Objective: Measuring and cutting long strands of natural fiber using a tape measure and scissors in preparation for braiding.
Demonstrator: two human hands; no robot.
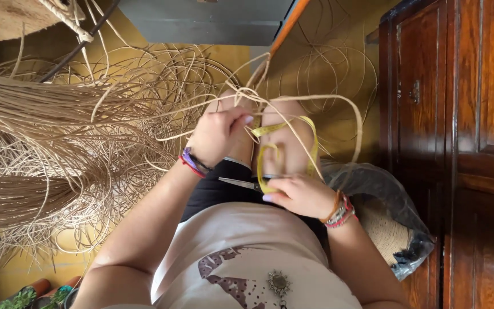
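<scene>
My left hand (219, 136) pinches thin tan cane strands (293, 103) together with one end of a yellow measuring tape (270, 130), above my knees. My right hand (299, 195) sits lower, near my lap, and grips a pair of scissors (240, 183) whose blades point left. The tape's loop (314, 150) also runs down into this hand. The strands arc from my left fingers up and round to the right. Both wrists wear coloured bracelets.
Large bundles of loose cane fibre (47, 143) fill the left side. A dark wooden cabinet (458, 131) stands at the right. A clear plastic bag (390, 212) with woven material lies beside my right arm. A grey box (212, 23) sits at the top, and small potted plants (30, 294) at the bottom left.
</scene>
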